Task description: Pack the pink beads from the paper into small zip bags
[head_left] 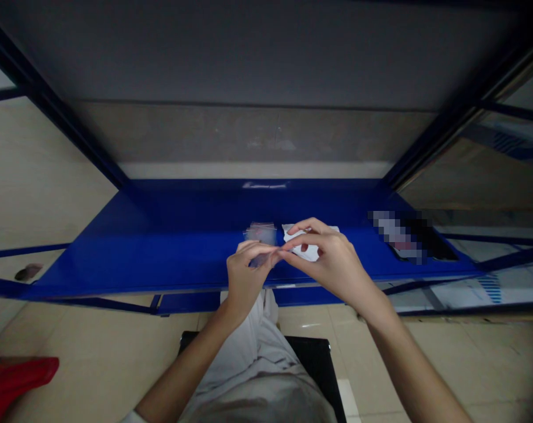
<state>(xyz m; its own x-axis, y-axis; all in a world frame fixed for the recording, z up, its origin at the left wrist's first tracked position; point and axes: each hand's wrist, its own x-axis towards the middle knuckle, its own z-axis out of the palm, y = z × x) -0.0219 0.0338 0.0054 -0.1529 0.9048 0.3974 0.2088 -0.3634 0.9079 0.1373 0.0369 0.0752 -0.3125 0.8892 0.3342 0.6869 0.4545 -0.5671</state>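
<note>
Across the middle of the head view, a person's left hand (246,276) and right hand (332,264) meet in front of a blue steel shelf (169,264), their fingertips nearly touching just left of centre. The left hand is curled into a loose pinch, its fingers pointing right, directly below and partly over a small clear plastic bag (261,234) with faint reddish marks. Whether it grips the bag's lower edge cannot be told from this view. The bag lies nearer the left hand, with its slightly longer axis running across the frame and its top edge pointing away from the person.

The right hand is partly open, with its thumb and forefinger reaching left toward the left fingertips. Its other fingers curve over a crumpled piece of white paper (301,249), which sits just right of the bag. The paper's long axis slants from upper left to lower right, and it lies nearer the right hand. Whether that hand holds it cannot be told.

Toward the right of the shelf lies a pixelated dark object (407,238). At the bottom of the frame are the person's white-clothed lap (248,364) and a black seat (317,364), with a red cloth (14,382) on the beige tile floor (94,376) at lower left.
</note>
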